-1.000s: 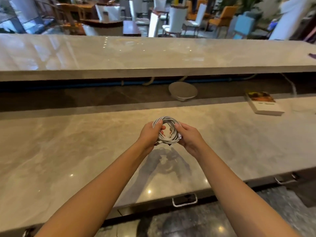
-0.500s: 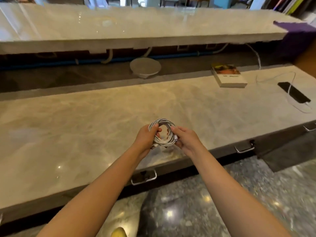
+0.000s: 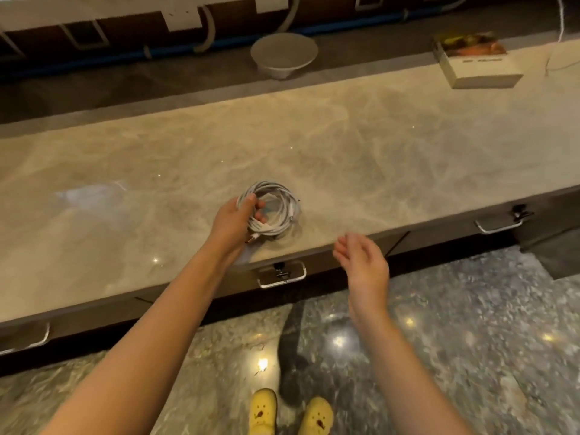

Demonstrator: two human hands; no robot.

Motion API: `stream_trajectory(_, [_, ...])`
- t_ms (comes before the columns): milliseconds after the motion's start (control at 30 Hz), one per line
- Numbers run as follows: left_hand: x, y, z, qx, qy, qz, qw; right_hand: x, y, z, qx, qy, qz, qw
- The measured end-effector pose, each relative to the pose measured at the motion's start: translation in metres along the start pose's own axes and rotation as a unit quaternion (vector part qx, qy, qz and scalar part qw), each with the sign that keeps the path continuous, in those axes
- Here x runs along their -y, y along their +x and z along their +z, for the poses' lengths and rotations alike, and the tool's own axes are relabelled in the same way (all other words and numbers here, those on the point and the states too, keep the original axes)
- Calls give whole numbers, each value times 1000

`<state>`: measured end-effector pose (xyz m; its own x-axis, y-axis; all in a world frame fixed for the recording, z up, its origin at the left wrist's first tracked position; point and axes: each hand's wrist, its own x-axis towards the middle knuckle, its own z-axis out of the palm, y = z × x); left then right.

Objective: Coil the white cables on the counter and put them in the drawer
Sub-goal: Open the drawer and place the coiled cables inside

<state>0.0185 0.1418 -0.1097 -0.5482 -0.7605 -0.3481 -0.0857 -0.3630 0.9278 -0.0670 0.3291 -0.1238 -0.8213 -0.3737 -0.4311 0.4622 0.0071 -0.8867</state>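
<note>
A coil of white cable point(image 3: 279, 211) sits just above the marble counter point(image 3: 376, 171) near its front edge. My left hand point(image 3: 232, 221) grips the coil's left side, fingers curled through the loops. A plug end pokes out below that hand. My right hand point(image 3: 361, 259) hovers free to the right, off the counter's edge, fingers loosely spread and holding nothing. Under the counter edge, a closed drawer shows a metal handle point(image 3: 281, 274) with a key in its lock, directly below the coil.
A grey bowl point(image 3: 284, 53) sits on the dark ledge behind the counter. A book point(image 3: 477, 62) lies at the far right, with a thin white cable point(image 3: 561, 20) beyond it. More drawer handles point(image 3: 499, 222) flank the middle one. Yellow clogs point(image 3: 290, 414) stand on the stone floor.
My right hand has let go of the coil and moved down to the right. The left hand alone now holds the coil. The view has tilted down towards the drawers and floor.
</note>
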Motion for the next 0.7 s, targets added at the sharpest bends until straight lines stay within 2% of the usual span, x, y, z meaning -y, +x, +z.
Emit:
stream_trajectory(67, [4,4,-12,6,-69,-19,997,-42,-9,-6,-25,45,96,994])
stream_trajectory(167, [7,3,-14,27,-132,-28,991,-90,-2,6,29,131,289,948])
stream_trajectory(233, [9,3,-15,40,-150,-21,988,-105,10,16,45,196,338,919])
stream_trajectory(367, [14,3,-16,45,-137,11,990,-117,21,32,54,280,327,901])
stream_trajectory(700, [15,2,-19,77,-122,7,990,-138,22,35,76,342,276,895])
